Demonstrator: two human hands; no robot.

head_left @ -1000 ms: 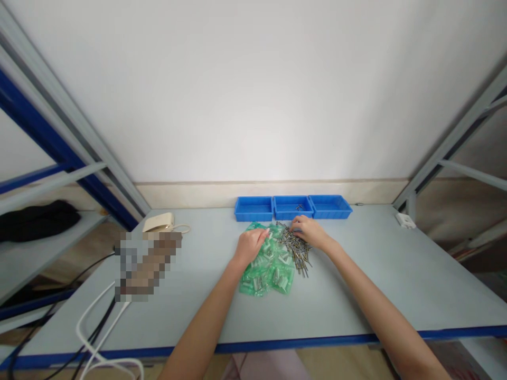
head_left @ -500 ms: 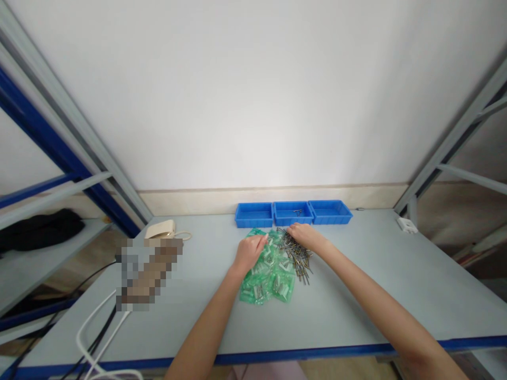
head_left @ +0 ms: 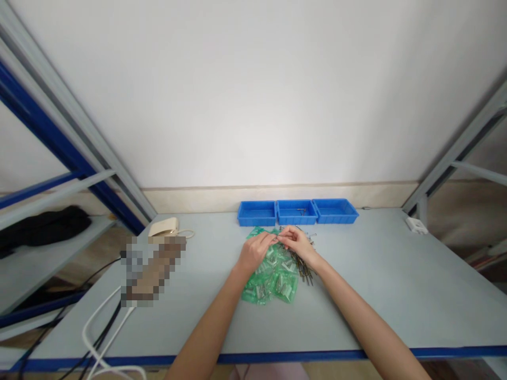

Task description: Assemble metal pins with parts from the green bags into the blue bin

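Note:
My left hand (head_left: 256, 250) and my right hand (head_left: 296, 242) meet above a heap of small green plastic bags (head_left: 272, 274) with metal parts inside. Both hands have their fingers pinched together where they touch, around something too small to make out. A pile of thin dark metal pins (head_left: 301, 259) lies on the table just right of the bags, partly under my right hand. Behind them stand three blue trays in a row: left (head_left: 256, 214), middle (head_left: 297, 212), which holds a few pins, and right (head_left: 335, 210).
The grey table (head_left: 380, 285) has a blue front edge. A beige device (head_left: 163, 227) with a cord sits at the back left, near a blurred-out object (head_left: 152, 270). White and black cables (head_left: 99, 327) hang at the left. A white socket (head_left: 414, 225) is at the right. Shelf frames stand on both sides.
My right hand left the pin pile and moved left toward my left hand. The two hands now meet with pinched fingers above the bags. The camera shifted slightly.

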